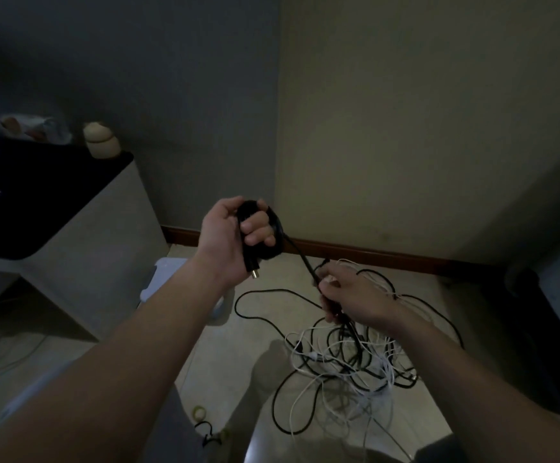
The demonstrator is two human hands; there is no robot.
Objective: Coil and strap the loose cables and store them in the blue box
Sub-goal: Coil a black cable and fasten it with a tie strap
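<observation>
the left hand (228, 235) is clenched round a small black coil (279, 228), held up in front of the wall corner, with its plug end (254, 273) sticking out below the palm. from the coil the black cable (305, 262) runs straight down to the right hand (348, 292), whose fingers are curled round it just above the tangle (355, 365) of black and white cables on the floor. a pale box (166, 272) sits on the floor beside the counter (38, 208), partly hidden behind the left forearm, near the tangle but apart from it.
</observation>
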